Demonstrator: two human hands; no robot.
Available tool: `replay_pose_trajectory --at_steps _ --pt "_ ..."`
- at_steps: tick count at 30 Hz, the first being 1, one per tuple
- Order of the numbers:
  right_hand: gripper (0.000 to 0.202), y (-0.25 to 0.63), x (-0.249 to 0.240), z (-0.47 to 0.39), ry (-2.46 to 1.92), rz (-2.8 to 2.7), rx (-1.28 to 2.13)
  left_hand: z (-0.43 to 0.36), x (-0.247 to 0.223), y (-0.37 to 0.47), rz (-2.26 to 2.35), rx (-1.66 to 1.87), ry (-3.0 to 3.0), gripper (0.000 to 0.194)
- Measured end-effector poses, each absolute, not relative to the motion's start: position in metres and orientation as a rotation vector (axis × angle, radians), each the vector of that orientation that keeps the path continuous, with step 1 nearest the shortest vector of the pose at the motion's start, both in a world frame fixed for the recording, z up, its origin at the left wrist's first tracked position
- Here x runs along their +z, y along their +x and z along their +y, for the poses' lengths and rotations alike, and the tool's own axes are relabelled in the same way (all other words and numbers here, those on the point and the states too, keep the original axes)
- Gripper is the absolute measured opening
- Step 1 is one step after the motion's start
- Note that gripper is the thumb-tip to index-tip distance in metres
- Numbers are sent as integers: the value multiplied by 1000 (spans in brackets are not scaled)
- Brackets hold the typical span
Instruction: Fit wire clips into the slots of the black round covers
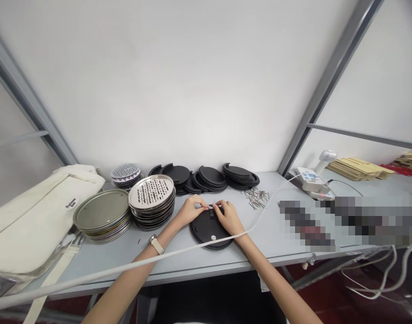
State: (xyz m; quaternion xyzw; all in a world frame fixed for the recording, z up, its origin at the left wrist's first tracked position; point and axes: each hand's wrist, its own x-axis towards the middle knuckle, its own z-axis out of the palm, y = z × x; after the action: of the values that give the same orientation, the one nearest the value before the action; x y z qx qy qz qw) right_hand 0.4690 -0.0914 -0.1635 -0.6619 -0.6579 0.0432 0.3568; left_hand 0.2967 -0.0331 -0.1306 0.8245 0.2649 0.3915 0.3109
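A round black disc (206, 231) with a small round white sticker lies on the grey table in front of me. At its far edge, beside a small black tab, my left hand (191, 209) pinches the left end of a small metal piece (210, 207). My right hand (229, 216) is at the right end of the same piece, thumb and fingers together, its palm side over the disc's right part. Behind the disc, to the right, lies a loose pile of metal hooks (256, 198).
Stacks of black discs (211, 176) stand along the wall. To the left are a stack of perforated metal plates (152, 193), a stack of olive plates (103, 209) and a cream bag (33, 216). A white cable (125, 268) crosses above my forearms.
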Motion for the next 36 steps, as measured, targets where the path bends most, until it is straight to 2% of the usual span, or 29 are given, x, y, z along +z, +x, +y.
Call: replay_pose_trajectory --at_steps 8,36 --pt "19 470 -165 -91 -1708 -1715 109 -33 -130 298 704 1030 2152 8" --pt "19 468 -163 -92 -1712 -1748 69 -29 -134 297 726 1011 2085 11"
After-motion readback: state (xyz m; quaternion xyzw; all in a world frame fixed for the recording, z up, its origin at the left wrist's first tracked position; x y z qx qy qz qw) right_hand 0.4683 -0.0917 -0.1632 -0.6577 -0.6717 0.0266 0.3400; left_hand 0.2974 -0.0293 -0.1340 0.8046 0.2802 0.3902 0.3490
